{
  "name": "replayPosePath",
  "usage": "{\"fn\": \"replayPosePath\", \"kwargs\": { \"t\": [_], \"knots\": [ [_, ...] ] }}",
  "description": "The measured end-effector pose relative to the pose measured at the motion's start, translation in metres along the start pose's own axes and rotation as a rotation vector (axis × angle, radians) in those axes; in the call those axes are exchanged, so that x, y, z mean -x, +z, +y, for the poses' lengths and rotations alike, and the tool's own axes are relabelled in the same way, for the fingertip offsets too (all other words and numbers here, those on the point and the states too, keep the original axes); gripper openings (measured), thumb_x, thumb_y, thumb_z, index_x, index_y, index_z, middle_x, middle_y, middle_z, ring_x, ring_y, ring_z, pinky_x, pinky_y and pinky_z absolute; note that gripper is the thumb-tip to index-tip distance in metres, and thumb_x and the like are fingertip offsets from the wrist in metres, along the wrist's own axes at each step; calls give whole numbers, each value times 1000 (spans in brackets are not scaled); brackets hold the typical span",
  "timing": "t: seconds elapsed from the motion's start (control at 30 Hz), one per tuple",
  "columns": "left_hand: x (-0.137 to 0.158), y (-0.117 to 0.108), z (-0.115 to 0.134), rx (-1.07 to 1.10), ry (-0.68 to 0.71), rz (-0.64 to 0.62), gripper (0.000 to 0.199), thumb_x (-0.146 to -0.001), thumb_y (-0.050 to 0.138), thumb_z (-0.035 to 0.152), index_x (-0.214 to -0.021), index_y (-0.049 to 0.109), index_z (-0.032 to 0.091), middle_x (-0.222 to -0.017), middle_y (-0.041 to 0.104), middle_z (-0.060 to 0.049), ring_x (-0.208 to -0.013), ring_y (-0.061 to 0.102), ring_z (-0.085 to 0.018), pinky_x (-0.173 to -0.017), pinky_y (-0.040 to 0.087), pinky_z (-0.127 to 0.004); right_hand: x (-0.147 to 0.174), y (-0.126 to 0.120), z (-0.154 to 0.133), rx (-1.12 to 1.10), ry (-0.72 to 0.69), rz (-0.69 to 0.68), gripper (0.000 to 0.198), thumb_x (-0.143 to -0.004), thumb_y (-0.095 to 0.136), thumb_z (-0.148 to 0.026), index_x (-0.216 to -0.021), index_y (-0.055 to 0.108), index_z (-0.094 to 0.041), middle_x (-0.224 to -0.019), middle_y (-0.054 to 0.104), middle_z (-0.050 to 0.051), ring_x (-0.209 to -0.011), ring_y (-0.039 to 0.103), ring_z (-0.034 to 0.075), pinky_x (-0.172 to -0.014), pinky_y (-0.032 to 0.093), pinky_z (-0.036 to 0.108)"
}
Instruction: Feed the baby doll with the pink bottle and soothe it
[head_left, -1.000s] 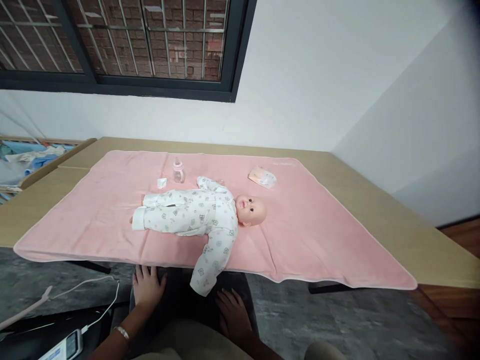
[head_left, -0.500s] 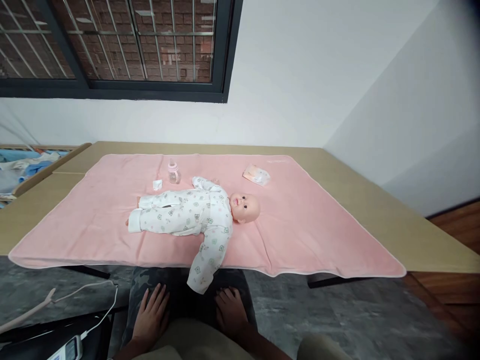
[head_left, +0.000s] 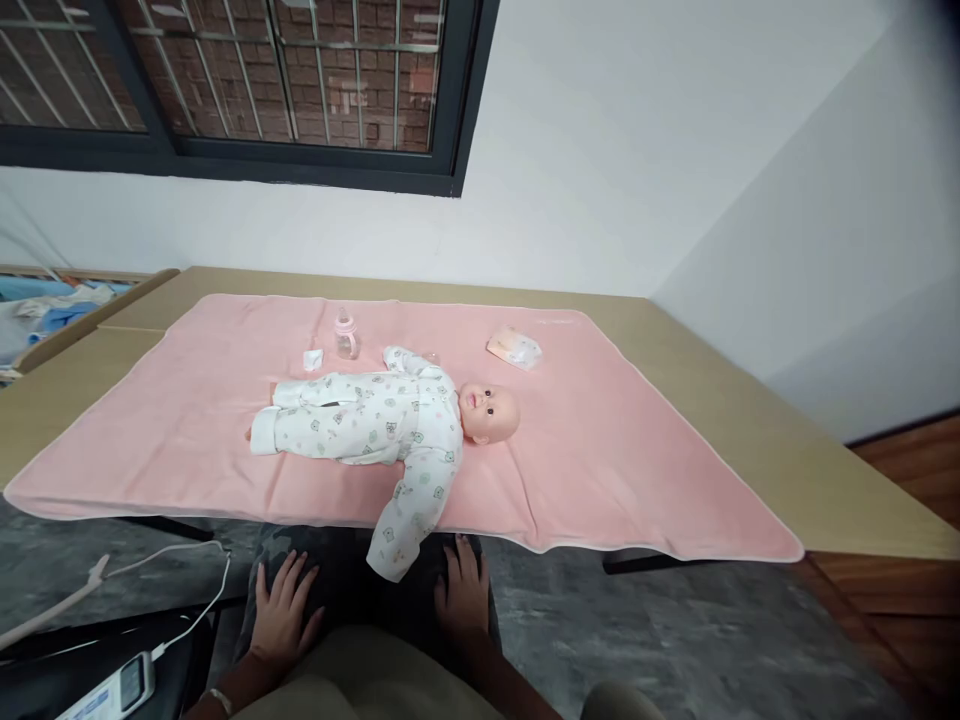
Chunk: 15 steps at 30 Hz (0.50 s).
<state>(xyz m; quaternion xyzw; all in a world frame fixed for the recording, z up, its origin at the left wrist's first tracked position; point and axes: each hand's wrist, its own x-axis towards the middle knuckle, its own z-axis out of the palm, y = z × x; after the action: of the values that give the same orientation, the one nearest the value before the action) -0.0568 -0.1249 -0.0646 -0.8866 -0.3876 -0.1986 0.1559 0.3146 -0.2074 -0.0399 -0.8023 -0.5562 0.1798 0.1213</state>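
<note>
Head view: left hand (head_left: 281,612) lies with fingers spread, right hand (head_left: 462,585) with fingers closer together, both empty on the thighs (head_left: 300,541). Ahead of them, the doll (head_left: 375,418) lies dressed but untouched, one sleeve (head_left: 409,518) hanging between them.

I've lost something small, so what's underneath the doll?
The doll lies on the pink blanket. Whether anything else lies beneath its body can't be seen; the doll covers it.

Window (head_left: 225,90): cropped, upper left of frame. Device (head_left: 112,692): cropped, bottom edge, left. Doll (head_left: 367,420), centre: hand concealed by near sleeve (head_left: 412,510). Blanket marking (head_left: 556,322), right of centre: illegible.
</note>
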Motion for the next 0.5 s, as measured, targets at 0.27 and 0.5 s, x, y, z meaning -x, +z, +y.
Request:
{"fn": "replayPosePath", "kwargs": {
  "t": [0.27,0.5],
  "knots": [
    [-15,-8,9,-42,-241,-65,47,-92,52,36,-126,72,10,-140,66,-27,-136,55,-43,-126,5,-73,-16,0,-10,59,233,103,63,-98,31,-35,-153,48,-9,-161,44,18,-153,40,35,-128,25,65],
    [-30,-10,14,-59,-382,-121,57,-93,49,41,-133,70,6,-147,59,-31,-137,54,-46,-124,7,-76,-44,-11,-17,42,227,143,53,-99,30,-34,-127,67,-8,-132,65,21,-132,56,36,-124,28,62]
  ]
}}
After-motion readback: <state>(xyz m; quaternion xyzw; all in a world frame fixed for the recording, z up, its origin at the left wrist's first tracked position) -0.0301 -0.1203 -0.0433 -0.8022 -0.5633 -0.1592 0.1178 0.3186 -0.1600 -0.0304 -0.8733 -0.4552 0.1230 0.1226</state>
